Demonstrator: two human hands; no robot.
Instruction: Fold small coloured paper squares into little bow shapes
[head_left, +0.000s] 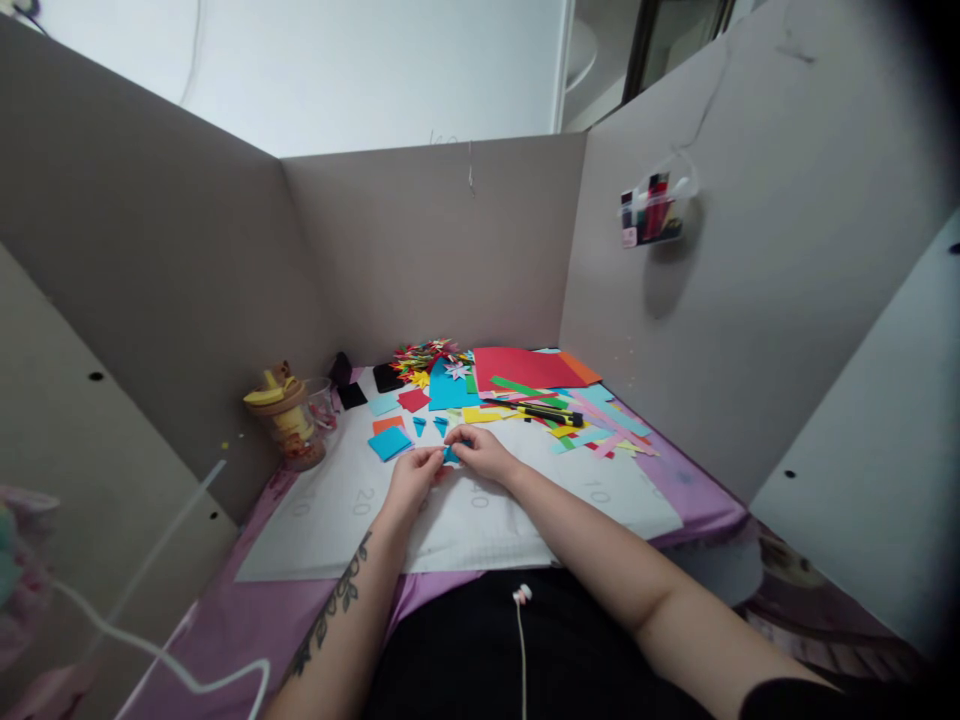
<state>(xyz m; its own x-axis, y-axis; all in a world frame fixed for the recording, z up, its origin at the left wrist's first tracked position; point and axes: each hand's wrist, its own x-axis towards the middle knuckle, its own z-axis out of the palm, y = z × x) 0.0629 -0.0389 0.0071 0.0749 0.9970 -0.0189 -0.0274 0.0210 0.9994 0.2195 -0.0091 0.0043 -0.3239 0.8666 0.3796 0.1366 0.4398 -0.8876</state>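
Pinching a small blue paper piece (pixel 451 454), left hand (pixel 417 472) and right hand (pixel 484 456) grip opposite sides, presumably for control, over a white sheet (pixel 337 535), two blue paper triangles (pixel 419 427) just far of it.

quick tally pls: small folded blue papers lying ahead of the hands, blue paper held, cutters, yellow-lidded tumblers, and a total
small folded blue papers: 2
blue paper between left hand and right hand; held blue paper: 1
black-and-yellow cutter: 1
yellow-lidded tumbler: 1
total: 5
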